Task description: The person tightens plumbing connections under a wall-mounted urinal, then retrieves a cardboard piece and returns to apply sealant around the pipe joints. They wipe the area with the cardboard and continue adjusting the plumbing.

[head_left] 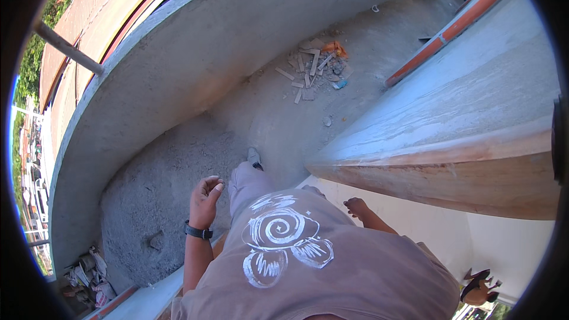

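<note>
Well, a grainy, sand-like grey heap (169, 192) spreads at ten o'clock, near the left hand (207, 194), loosely half-open; whether the right hand (357, 207), at two, grips anything I can't tell. A white spiral (277, 229) marks the brown T-shirt (349, 269). Slab-strewn rubble (314, 63) lies at twelve on dusty concrete floor (269, 118) near the smooth parapet (157, 74).

Brown shirt (361, 266), white spiral (278, 229), black wristband (198, 231)

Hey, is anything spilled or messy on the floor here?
Yes. Strips, rubble and an orange scrap lie jumbled on the floor, pointing every which way, so it looks untidy. A loose grey heap, maybe sand, spreads along the curved wall, as if dumped there.
</note>
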Demonstrator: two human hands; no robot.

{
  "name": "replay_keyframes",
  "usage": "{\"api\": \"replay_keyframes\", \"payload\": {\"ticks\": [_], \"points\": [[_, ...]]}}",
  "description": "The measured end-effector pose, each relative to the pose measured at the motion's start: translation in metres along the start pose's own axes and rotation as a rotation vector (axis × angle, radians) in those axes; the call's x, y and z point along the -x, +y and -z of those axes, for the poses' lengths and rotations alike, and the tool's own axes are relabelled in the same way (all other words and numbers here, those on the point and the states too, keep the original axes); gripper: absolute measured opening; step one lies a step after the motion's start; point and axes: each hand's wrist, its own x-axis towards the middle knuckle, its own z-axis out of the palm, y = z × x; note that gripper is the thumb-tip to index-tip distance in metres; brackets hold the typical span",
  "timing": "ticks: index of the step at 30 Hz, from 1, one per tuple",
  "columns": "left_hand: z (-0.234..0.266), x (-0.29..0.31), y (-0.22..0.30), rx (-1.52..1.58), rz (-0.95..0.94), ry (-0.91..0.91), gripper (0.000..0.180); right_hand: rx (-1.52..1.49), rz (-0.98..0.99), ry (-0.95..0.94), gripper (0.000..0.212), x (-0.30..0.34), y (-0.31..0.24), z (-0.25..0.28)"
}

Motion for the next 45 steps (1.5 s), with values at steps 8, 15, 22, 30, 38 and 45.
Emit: {"api": "replay_keyframes", "payload": {"ticks": [8, 15, 22, 30, 38, 45], "points": [[-0.007, -0.306, 0.044, -0.059, -0.015, -0.227, 0.039, 0.182, 0.023, -0.055, 0.04, -0.121, -0.064, -0.047], [-0.056, -0.452, 0.153, -0.264, -0.02, -0.526, 0.041, -0.691, -0.327, 0.187, 0.039, -0.149, -0.19, 0.005], [-0.183, -0.581, 0.219, -0.447, -0.182, -0.582, 0.042, -0.95, -0.5, 0.152, 0.039, -0.217, -0.205, 0.047], [-0.296, -0.723, 0.163, -0.966, 0.133, -0.422, 0.046, -1.202, -0.666, 0.139, 0.04, -0.314, -0.189, 0.236], [-0.35, -0.775, 0.127, -1.458, 0.27, -0.875, 0.034, -0.884, -0.299, 0.574, 0.056, -0.417, -0.141, 0.599], [-0.542, -0.958, 0.151, -1.184, 0.19, -0.82, 0.028, -1.017, -0.082, 0.585, 0.06, -0.487, -0.183, 0.869]]}}
